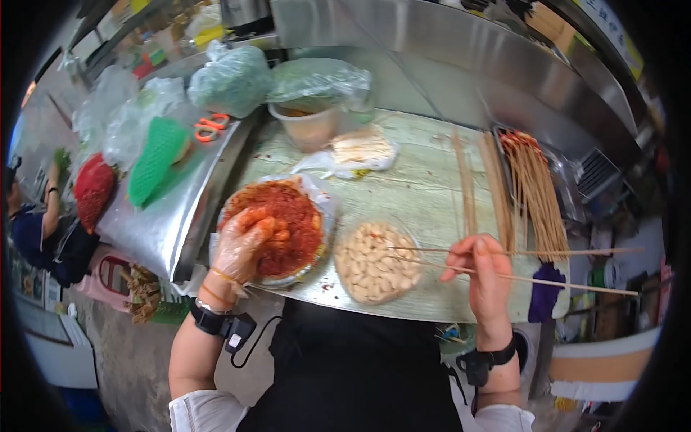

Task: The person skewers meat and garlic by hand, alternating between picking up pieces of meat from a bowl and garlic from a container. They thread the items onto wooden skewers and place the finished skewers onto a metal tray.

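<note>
My left hand (253, 236), in a clear plastic glove smeared red, is over a plastic-lined bowl (327, 209) of red chili-like paste (291, 230). Its fingers are curled at the paste, and I cannot tell what is in them. Two thin bamboo skewers (568, 283) lie nearly level in my bare right hand (484, 270), pinched by the fingers. Their left ends reach over a round, clear container of pale, rounded pieces (374, 263), which stands just right of the paste bowl.
Loaded skewers (536, 191) with red tips lie in a metal tray at right, beside bare sticks (495, 187). Behind the bowls are a plastic tub (309, 128) and a pile of pale strips (362, 146). Orange scissors (209, 127) and bags are at left; another person (47, 223) is beyond.
</note>
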`<state>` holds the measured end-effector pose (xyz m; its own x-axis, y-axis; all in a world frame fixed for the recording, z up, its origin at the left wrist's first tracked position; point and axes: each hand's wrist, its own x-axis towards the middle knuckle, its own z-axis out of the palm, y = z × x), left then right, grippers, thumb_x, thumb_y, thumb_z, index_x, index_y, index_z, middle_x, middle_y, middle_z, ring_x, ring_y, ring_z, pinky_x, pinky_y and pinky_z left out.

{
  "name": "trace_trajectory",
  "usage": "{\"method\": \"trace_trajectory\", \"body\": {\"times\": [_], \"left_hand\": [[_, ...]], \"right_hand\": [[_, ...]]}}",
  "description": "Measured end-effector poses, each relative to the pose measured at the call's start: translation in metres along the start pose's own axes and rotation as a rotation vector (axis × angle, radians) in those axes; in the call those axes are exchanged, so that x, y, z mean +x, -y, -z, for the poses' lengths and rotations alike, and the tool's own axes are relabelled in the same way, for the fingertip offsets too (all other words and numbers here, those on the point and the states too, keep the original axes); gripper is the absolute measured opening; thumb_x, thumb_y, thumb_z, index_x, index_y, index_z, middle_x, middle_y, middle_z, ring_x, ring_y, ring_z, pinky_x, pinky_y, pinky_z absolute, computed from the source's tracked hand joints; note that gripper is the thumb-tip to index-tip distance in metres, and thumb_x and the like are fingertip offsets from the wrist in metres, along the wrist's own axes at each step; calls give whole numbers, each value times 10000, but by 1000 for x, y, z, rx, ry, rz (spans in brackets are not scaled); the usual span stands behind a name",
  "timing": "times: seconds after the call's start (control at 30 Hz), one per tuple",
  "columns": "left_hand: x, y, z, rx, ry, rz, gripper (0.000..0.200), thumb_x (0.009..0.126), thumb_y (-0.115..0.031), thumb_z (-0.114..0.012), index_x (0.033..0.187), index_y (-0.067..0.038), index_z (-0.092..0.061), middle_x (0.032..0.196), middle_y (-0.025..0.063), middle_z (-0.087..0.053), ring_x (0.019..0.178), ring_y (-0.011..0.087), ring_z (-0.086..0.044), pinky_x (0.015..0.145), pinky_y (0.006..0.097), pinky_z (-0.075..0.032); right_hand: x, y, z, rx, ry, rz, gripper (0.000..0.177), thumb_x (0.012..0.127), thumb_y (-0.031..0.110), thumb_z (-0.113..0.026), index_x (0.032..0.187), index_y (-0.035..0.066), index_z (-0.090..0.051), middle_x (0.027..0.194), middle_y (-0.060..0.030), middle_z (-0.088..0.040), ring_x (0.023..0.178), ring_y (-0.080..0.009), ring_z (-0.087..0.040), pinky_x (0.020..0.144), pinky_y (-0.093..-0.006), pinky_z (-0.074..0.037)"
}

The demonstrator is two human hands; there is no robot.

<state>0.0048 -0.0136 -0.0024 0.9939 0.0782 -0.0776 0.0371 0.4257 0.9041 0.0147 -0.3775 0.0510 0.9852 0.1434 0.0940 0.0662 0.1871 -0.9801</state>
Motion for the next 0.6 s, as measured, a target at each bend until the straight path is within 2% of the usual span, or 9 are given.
{"method": "trace_trajectory", "body": {"times": [0.07,0.13,0.17,0.2,0.27,0.37,0.47,0.6], "left_hand": [[0,6,-4,-31,14,30,235,882,-79,-589,1079,9,-495,1000,139,-619,896,254,-645,812,369,-554],[-3,5,-15,40,-58,3,200,883,-52,-576,1067,13,-532,999,123,-625,907,243,-643,820,360,-552],[-2,7,-23,78,-111,-43,183,879,-35,-575,1051,26,-571,1008,101,-629,902,190,-633,804,297,-537],[-1,7,-29,74,-106,-38,183,879,-35,-575,1051,26,-571,1008,101,-629,902,190,-633,804,297,-537],[0,6,-37,290,-128,-163,156,873,-31,-582,1012,36,-608,1016,68,-625,872,120,-605,775,231,-502],[3,9,-36,455,-192,-247,118,869,-40,-591,950,35,-634,981,43,-630,833,88,-575,730,209,-473],[6,14,-24,510,-271,-193,120,864,-58,-604,933,31,-648,947,36,-639,811,86,-568,705,216,-464],[2,14,-44,593,-215,-230,151,868,-65,-584,957,44,-637,908,46,-644,806,96,-571,698,234,-470]], "right_hand": [[3,0,-1,-57,6,18,300,981,253,-429,904,-7,-557,778,-90,-607,643,-163,-619,603,-259,-498],[7,-1,-3,-106,28,37,309,985,258,-417,908,-7,-557,768,-90,-602,619,-163,-614,591,-264,-500],[8,-1,-4,-119,66,31,314,987,256,-411,913,-10,-559,764,-83,-597,627,-157,-613,602,-253,-496],[10,-2,-5,-132,105,23,318,990,255,-405,918,-13,-561,760,-75,-591,635,-150,-611,614,-243,-493],[13,-2,-8,-162,113,-5,327,991,258,-406,916,-17,-565,751,-66,-583,647,-141,-607,632,-233,-487],[13,3,-8,-185,116,5,306,981,231,-447,910,-29,-592,766,-53,-580,657,-105,-587,613,-210,-467],[11,7,-1,-169,139,-46,311,980,236,-450,909,-31,-592,767,-53,-576,645,-104,-586,607,-207,-468],[11,5,3,-224,109,-139,324,983,253,-438,898,-23,-584,753,-48,-563,634,-112,-602,591,-201,-472]]}}
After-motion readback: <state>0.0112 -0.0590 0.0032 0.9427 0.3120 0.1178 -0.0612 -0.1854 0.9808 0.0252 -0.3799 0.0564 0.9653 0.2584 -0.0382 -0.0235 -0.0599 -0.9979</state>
